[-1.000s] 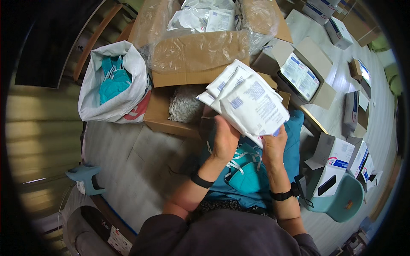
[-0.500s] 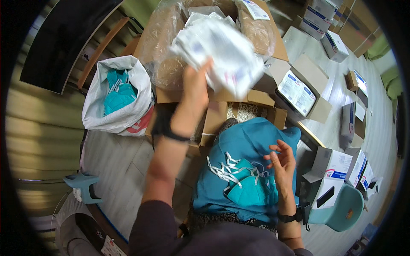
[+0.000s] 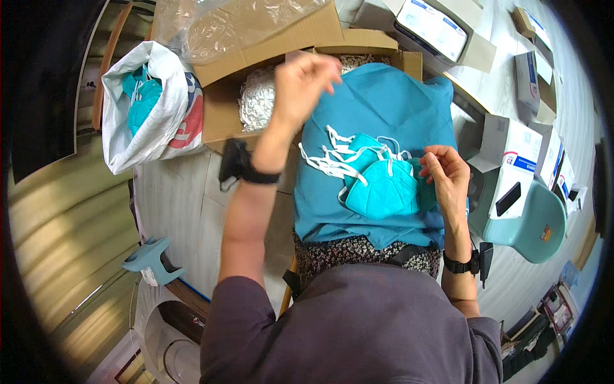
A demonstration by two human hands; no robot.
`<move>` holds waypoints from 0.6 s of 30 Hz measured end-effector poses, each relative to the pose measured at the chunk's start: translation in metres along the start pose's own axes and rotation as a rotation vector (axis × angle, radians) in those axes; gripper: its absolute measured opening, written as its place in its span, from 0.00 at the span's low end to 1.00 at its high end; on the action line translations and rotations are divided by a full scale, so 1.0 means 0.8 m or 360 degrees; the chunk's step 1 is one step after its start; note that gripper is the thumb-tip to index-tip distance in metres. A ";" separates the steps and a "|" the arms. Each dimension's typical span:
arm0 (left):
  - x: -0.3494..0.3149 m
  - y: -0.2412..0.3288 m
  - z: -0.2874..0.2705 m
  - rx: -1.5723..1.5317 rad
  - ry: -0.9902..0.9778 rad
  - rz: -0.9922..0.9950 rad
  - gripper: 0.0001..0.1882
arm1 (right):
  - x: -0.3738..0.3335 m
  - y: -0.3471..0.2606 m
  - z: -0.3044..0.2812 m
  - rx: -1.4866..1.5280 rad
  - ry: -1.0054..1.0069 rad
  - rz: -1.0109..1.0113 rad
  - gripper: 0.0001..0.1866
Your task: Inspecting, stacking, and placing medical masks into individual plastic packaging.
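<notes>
Blue cloth [image 3: 374, 96] spread across the lap, taken as landmark; it probably serves as a soft, contrasting rest. Teal cup-shaped face masks [image 3: 384, 192] lie overlapped at its middle, most likely kept there for easy reach of both hands. Their white straps [image 3: 329, 166] trail loosely toward the cloth's left edge, which would leave the cups bare.

Left hand [image 3: 304, 86]: above the cloth's upper left edge, blurred, fingers loosely bent, nothing seen in it. Right hand [image 3: 449, 176]: at the cloth's right side, beside the masks, fingers half curled, no grasp visible; whether a fingertip touches the rightmost mask, cannot tell.

Well left of the cloth: white woven sack [image 3: 121, 150], mouth gaping, perhaps so placed for reach; teal masks inside. Nearer, at the cloth's upper left: brown corrugated carton [image 3: 220, 121] holding a pale crinkled bundle [image 3: 257, 96], make-up unclear. Above that, clear wrinkled plastic film [image 3: 246, 25] over cardboard.

Right of the cloth: smooth blue-green moulded stool [image 3: 540, 233], apparently used as a stand for a white box [image 3: 515, 157] and a flat black phone [image 3: 509, 200].

Mask texture: matte, finely ribbed, seamed. Straps: flat, curling bands.
</notes>
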State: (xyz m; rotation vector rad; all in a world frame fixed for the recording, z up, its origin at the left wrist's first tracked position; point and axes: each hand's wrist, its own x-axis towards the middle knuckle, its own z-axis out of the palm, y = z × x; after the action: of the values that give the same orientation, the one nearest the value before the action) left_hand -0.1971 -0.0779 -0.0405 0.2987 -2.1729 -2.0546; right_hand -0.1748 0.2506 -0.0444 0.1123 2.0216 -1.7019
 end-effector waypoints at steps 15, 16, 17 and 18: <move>-0.195 0.018 0.088 0.0414 -0.0213 -0.0250 0.05 | -0.046 0.003 0.003 -0.0363 -0.0009 -0.0452 0.17; -0.195 0.018 0.089 0.0466 -0.0222 -0.0192 0.04 | -0.050 0.004 0.003 -0.0339 -0.0012 -0.0431 0.18; -0.195 0.020 0.090 0.0487 -0.0232 -0.0182 0.04 | -0.055 0.004 0.003 -0.0315 -0.0014 -0.0410 0.20; -0.195 0.022 0.090 0.0504 -0.0238 -0.0167 0.03 | -0.059 0.004 0.003 -0.0296 -0.0019 -0.0394 0.21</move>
State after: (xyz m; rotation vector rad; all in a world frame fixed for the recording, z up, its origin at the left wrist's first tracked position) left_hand -0.0634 0.0299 -0.0215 0.3066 -2.6294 -1.8291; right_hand -0.1318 0.2609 -0.0278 -0.2190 2.2492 -1.6390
